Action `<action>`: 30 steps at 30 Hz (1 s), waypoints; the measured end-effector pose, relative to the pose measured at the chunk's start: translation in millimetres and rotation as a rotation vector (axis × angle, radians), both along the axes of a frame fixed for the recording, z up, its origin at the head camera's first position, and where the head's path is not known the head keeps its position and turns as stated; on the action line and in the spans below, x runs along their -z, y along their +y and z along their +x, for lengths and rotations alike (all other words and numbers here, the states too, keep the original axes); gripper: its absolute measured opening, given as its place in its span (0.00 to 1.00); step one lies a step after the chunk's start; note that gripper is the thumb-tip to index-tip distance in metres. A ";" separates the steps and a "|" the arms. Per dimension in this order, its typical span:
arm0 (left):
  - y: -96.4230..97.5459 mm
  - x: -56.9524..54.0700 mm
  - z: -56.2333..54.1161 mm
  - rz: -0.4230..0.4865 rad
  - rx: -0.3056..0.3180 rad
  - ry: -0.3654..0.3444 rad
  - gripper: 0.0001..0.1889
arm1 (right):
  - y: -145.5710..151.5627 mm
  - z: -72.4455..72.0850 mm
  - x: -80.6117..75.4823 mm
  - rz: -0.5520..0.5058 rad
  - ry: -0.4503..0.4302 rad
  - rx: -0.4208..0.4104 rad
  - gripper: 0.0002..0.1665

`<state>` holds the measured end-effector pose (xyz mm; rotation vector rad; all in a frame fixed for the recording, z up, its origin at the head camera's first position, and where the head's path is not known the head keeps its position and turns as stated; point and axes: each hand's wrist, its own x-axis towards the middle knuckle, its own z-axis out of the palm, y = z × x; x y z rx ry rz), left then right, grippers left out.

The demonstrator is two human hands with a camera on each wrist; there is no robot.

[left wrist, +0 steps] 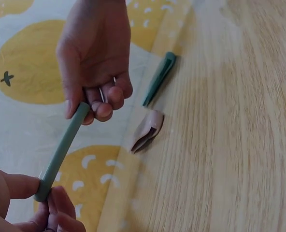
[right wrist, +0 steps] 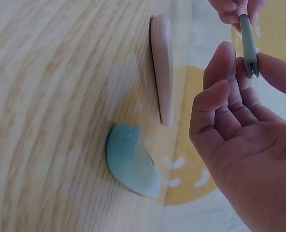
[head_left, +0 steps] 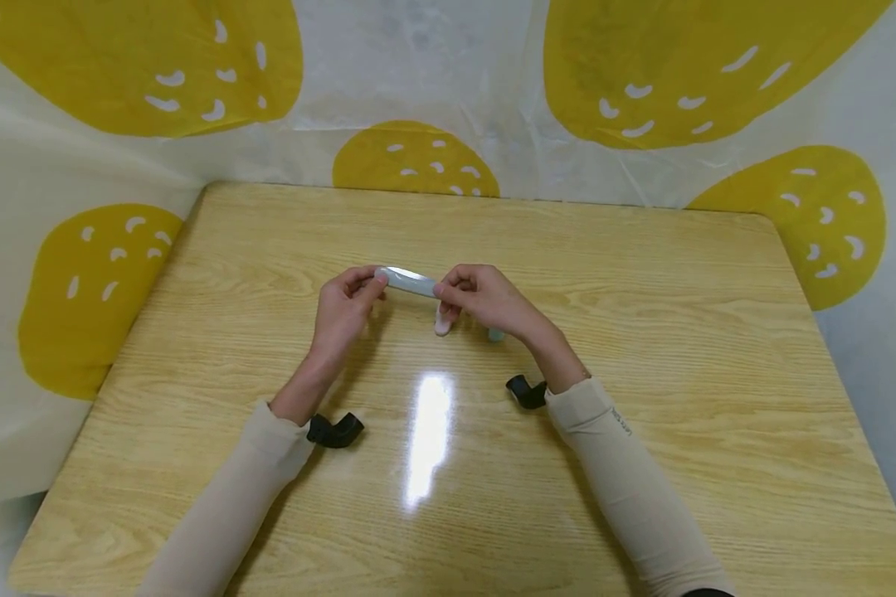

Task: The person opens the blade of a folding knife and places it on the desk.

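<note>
A long, glossy grey-green hair clip [head_left: 409, 281] is held up above the table between both hands. My left hand [head_left: 342, 311] pinches one end between thumb and fingers. The other end is pinched by my right hand [head_left: 493, 297]; in the right wrist view, a narrow dark gap shows at that end of the clip. Under the right hand, a pink hair clip [right wrist: 162, 70] lies on the table. Beside it lies a blue-green hair clip [right wrist: 133, 162] with a curved outline; the right hand partly covers both in the head view.
The wood-grain table [head_left: 448, 547] reaches back to a white curtain [head_left: 418, 66] with yellow fruit prints. A black wrist mount [head_left: 336, 430] sits at the left cuff, and another black mount [head_left: 526, 392] at the right cuff. Light glares on the tabletop.
</note>
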<state>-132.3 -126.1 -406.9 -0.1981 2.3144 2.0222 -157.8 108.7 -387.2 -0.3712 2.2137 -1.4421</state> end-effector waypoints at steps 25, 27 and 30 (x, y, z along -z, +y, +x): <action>5.5 -0.6 5.0 0.266 0.081 0.046 0.18 | -20.9 -2.8 -4.2 0.033 0.196 -0.020 0.11; 7.1 -1.3 5.0 0.257 0.083 0.050 0.18 | -22.3 -3.1 -5.2 0.036 0.209 -0.023 0.10; 9.1 -2.0 4.9 0.244 0.088 0.052 0.18 | -23.5 -3.3 -6.6 0.045 0.223 -0.026 0.10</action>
